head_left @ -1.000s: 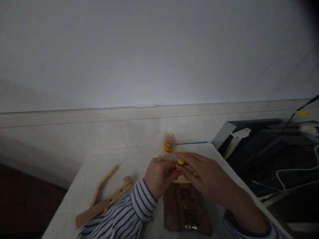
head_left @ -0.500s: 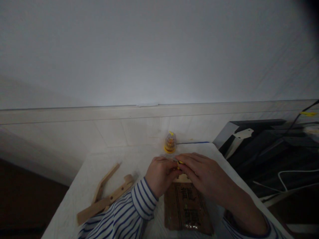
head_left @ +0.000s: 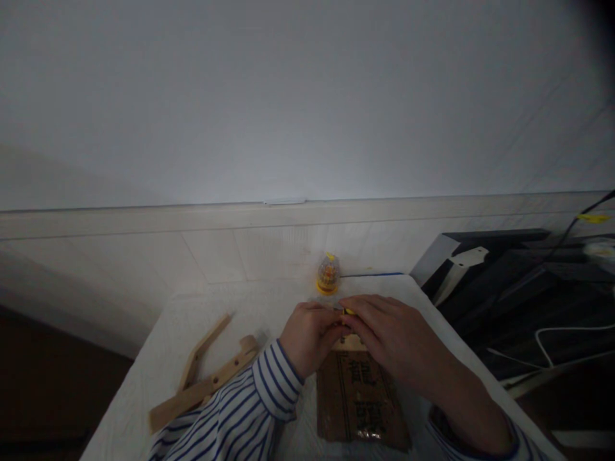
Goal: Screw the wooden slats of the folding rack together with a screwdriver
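Observation:
My left hand [head_left: 307, 336] and my right hand [head_left: 384, 333] meet above the far middle of a white table [head_left: 144, 384]. Both have their fingers curled together around a small yellow and black object [head_left: 348, 312], of which only a sliver shows between the fingertips. A brown cardboard piece [head_left: 358, 400] with dark printed characters lies flat right below the hands. Striped sleeves cover both forearms.
A small clear dome on a yellow base [head_left: 328, 276] stands at the table's far edge, by the wall. Light wooden parts [head_left: 206, 378] lie at the left. Dark boxes [head_left: 504, 269] and a white cable [head_left: 567, 346] fill the right side, beyond the table edge.
The yellow object showed plainly between my fingertips a second ago; my right fingers have since closed over it, so only a sliver shows. Both hands stayed in place.

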